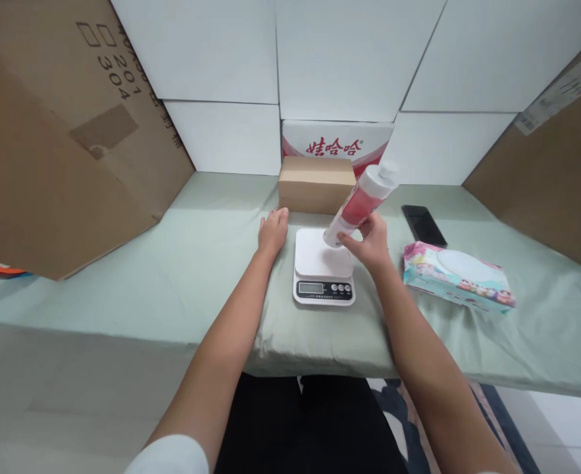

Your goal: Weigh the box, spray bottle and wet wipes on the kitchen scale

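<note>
In my right hand (372, 243) is a white cylindrical bottle (360, 207) with a red-pink label and a white cap. I grip it near its lower end, and it leans to the upper right over the back right of the scale's platform. Whether its base touches the platform I cannot tell. The white kitchen scale (324, 263) lies in front of me, with a small display and several buttons on its black panel; no digits can be made out. My left hand (273, 230) rests flat on the cloth left of the scale, fingertips by the small brown cardboard box (314, 191).
A white and red carton (337, 138) stands behind the small box. To the right lie a black phone (424, 225) and a tissue pack (458, 276). Large cardboard boxes flank the green cloth-covered surface (211, 263), left (48, 164) and right (556, 164). White panels form the back.
</note>
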`<state>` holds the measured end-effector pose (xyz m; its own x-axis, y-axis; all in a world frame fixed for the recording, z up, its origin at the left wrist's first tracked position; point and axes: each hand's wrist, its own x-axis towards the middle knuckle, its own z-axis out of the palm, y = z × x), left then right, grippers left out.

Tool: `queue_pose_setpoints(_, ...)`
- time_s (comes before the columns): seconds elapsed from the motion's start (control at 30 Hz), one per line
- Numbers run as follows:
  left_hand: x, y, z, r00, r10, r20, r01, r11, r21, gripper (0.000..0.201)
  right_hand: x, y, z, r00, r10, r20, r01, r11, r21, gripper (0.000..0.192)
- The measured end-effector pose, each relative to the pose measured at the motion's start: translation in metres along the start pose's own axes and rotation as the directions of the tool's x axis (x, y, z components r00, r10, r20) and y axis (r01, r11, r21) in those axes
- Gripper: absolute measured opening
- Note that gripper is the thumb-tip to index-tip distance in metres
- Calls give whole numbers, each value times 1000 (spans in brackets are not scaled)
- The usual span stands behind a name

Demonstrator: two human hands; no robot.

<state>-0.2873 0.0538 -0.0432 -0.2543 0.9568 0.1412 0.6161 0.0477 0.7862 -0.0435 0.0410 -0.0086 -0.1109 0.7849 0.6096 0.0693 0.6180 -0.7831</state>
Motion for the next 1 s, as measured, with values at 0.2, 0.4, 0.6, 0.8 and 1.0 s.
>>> queue_pose_setpoints(0.2, -2, 2, -1, 1000, 18, -4, -17, 1000, 8, 62, -17, -7, 19, 975, 17, 220, 8, 994, -112, 27)
queue_pose_setpoints(0.4, -3, 4, -2, 1000, 18, 2, -18, 1000, -12, 61, -10, -7, 11, 926, 66, 371, -28, 994, -106, 42)
queue_pose_setpoints(0.6, -1, 3, -3, 1000, 3, 1, -3, 1000, -24, 63, 7, 6, -11, 980, 64, 189, -89, 988, 129, 69)
queue_pose_setpoints(0.8, 1, 1, -2, 1000, 27, -15, -27, 999, -31, 65, 7, 42, -14, 929, 154, -337, -108, 983, 150, 58)
queue_pose_setpoints(1.0, 0, 2, -3, 1000, 12, -29, -14, 998, -58, 65, 0, 60, -10, 824, 358, -439, -362, 929, 78, 60)
